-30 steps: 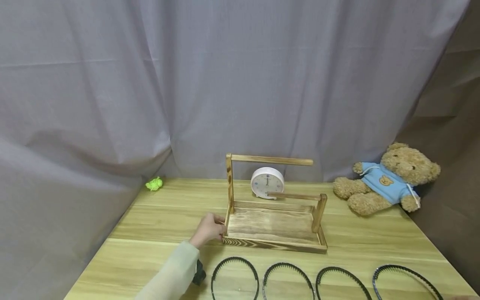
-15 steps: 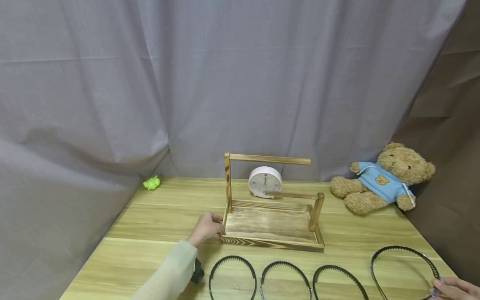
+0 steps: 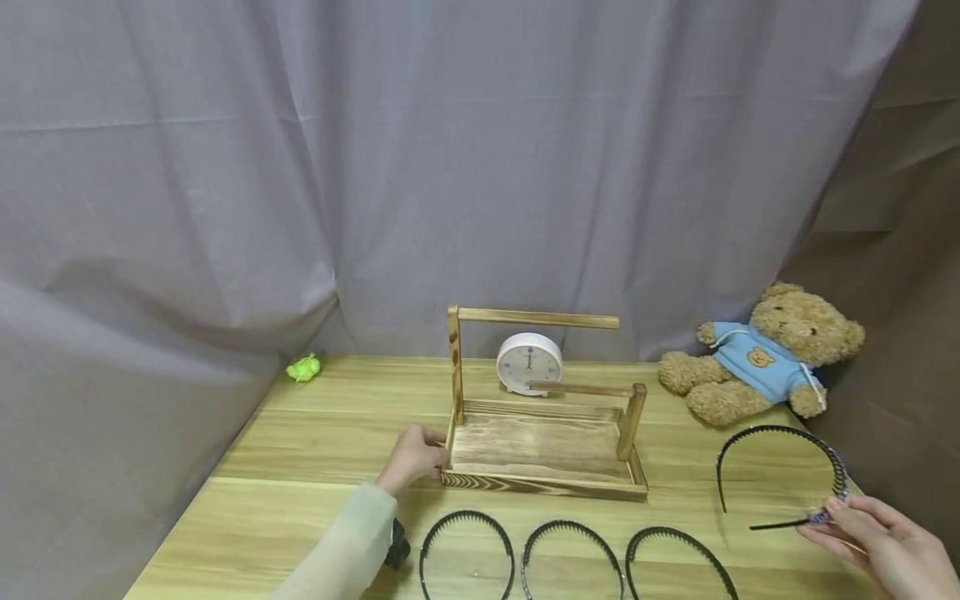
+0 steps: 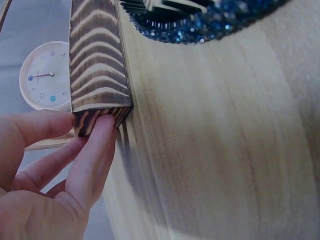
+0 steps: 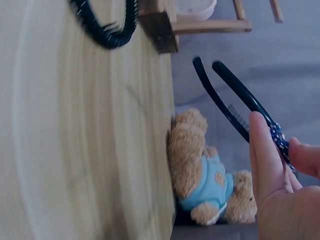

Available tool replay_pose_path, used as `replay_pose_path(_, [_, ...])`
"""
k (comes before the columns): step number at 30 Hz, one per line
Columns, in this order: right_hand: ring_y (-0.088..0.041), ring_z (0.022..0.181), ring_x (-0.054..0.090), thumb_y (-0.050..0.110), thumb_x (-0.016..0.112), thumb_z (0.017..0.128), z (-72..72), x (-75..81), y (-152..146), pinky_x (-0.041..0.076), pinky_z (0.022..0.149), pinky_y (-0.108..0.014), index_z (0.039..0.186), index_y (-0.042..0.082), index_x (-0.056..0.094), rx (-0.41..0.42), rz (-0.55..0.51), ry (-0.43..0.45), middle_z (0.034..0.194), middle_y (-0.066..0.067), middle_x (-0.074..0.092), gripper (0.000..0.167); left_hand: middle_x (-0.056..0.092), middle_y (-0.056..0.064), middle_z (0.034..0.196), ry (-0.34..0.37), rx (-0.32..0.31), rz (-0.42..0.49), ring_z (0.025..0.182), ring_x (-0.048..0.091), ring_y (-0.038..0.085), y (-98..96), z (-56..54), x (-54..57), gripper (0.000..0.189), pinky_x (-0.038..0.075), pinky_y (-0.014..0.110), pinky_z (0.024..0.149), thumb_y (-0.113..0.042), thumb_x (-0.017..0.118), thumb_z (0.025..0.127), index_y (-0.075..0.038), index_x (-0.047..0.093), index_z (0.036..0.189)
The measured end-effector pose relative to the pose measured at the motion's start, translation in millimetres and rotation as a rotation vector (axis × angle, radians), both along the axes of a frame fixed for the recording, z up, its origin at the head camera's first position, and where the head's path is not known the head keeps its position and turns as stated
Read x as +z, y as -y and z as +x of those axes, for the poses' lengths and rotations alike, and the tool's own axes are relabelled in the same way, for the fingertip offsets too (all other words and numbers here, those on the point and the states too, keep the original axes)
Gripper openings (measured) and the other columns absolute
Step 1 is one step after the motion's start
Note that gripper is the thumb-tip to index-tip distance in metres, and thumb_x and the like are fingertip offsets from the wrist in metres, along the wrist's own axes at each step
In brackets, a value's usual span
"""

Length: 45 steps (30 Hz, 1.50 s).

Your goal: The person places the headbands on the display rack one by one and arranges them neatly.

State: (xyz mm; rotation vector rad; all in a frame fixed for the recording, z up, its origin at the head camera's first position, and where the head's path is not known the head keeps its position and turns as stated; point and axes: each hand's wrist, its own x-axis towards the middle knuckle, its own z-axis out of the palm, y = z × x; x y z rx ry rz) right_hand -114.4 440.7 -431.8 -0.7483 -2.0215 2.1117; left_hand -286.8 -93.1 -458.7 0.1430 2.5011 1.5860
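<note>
My left hand [image 3: 412, 458] holds the left end of a wooden stand [image 3: 543, 450], a shallow tray with two posts, each bearing a horizontal bar. In the left wrist view its thumb and fingers meet at the tray's striped corner [image 4: 100, 65]. On the right, my right hand [image 3: 892, 537] pinches a black toothed headband [image 3: 780, 429] near one glittery end, raised above the table. Three more headbands lie in a row in front of the stand: a left one [image 3: 467, 514], a middle one [image 3: 570, 525] and a right one [image 3: 678, 535], their near parts cut off by the frame.
Behind the stand is a round white clock [image 3: 529, 365]. A teddy bear [image 3: 765, 367] in a blue top leans at the back right, and a small bright green object [image 3: 303, 367] lies at the back left. Grey curtain [image 3: 480, 167] hangs behind the wooden table [image 3: 330, 417].
My right hand came into view with the rightmost headband and lifted it up and to the left, turning it. The left hand stayed at the stand's left end.
</note>
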Motion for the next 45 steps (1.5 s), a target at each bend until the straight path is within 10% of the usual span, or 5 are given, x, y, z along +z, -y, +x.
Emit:
replay_pose_path(31, [-0.022,0.081,0.073,-0.007,0.056,0.093,-27.2,28.7,73.5,0.059,0.074,-0.035,0.095,-0.002,0.058,0.061,-0.325,-0.796,0.088,-0.010,0.072,0.006,0.071,0.022,0.090,0.014,0.015,-0.007,0.062,0.066,0.018,-4.2,-1.8,-3.9,0.030,0.060,0.029,0.060,0.006,0.063,0.086,0.015,0.063,0.115])
replay_pose_path(45, [-0.022,0.080,0.073,-0.008,0.057,0.092,-47.0,38.5,95.2,0.059,0.075,-0.036,0.093,-0.003,0.055,0.017,-0.365,-0.859,0.086,-0.010,0.070,0.006,0.071,0.024,0.089,-0.023,0.048,-0.035,0.053,0.059,0.013,-5.9,-0.5,-0.9,0.027,0.053,0.021,0.049,0.009,0.061,0.083,0.016,0.065,0.109])
